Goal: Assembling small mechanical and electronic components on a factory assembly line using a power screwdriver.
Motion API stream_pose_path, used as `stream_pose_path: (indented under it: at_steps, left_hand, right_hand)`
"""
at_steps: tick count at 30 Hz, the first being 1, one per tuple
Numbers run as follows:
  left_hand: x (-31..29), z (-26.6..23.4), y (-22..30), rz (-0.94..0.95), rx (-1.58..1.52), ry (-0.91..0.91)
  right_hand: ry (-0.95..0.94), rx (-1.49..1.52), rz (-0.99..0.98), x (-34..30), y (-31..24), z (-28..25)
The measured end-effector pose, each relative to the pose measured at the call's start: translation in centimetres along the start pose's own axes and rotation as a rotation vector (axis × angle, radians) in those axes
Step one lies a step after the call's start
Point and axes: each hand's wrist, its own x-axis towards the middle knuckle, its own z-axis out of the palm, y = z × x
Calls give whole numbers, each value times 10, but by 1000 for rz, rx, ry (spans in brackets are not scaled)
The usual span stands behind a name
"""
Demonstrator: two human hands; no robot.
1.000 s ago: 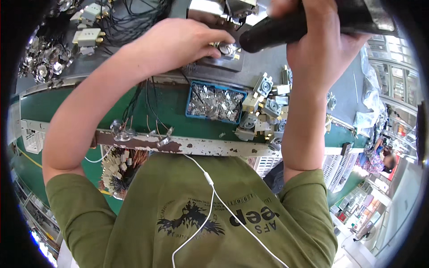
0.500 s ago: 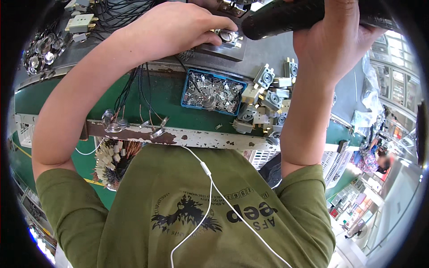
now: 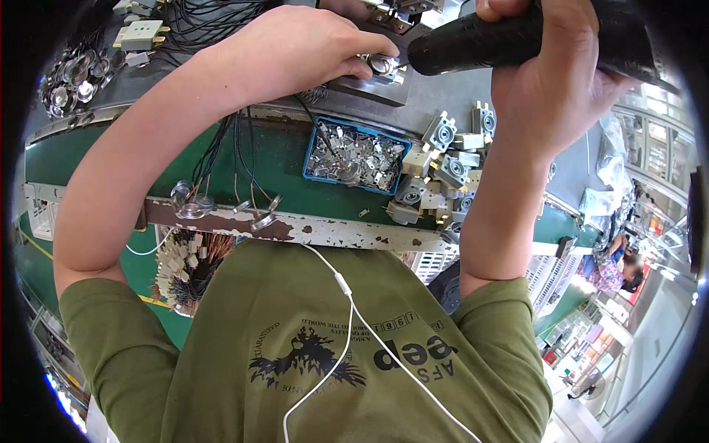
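Note:
My left hand [image 3: 314, 44] reaches across the bench, thumb and fingers pinching a small switch-like part [image 3: 382, 66] with a round metal cap and brass terminals. The part sits on a dark metal block [image 3: 380, 92]. My right hand [image 3: 554, 96] wraps round a thick black cylindrical tool, which looks like a power screwdriver [image 3: 480, 46]. It lies nearly level, its narrow end pointing left, close beside the part. Whether its tip touches the part I cannot tell. Nearer me stands a blue tray [image 3: 347, 185] of small metal clips.
Pale blocks with round grey faces [image 3: 452, 170] are heaped right of the tray, by my right forearm. Loose metal caps [image 3: 77, 77] and black leads [image 3: 207, 29] lie at the far left. More capped leads [image 3: 262, 219] hang over the chipped bench edge [image 3: 332, 230].
The view has shifted slightly, so the bench sits a little lower and further right. My left hand keeps its pinch on the part; the black tool stays in my right hand, its end beside the part.

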Motion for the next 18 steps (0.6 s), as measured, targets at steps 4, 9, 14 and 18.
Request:
stream_pose_path:
  at_steps: [4,9,14,18]
  left_hand:
    - [-1,1,-1,24,5,6]
    - [1,6,-4,74,30,31]
    - [-3,13,-20,526,14,441]
    - [7,-22,5,77,-26,-207]
  right_hand:
    - [-16,1,-7,-1,0,0]
    - [-24,-6,-11,-4,-3,-3]
    - [239,881,290,-4,-1,15]
    - [-13,-36,-34,-3,2,-7]
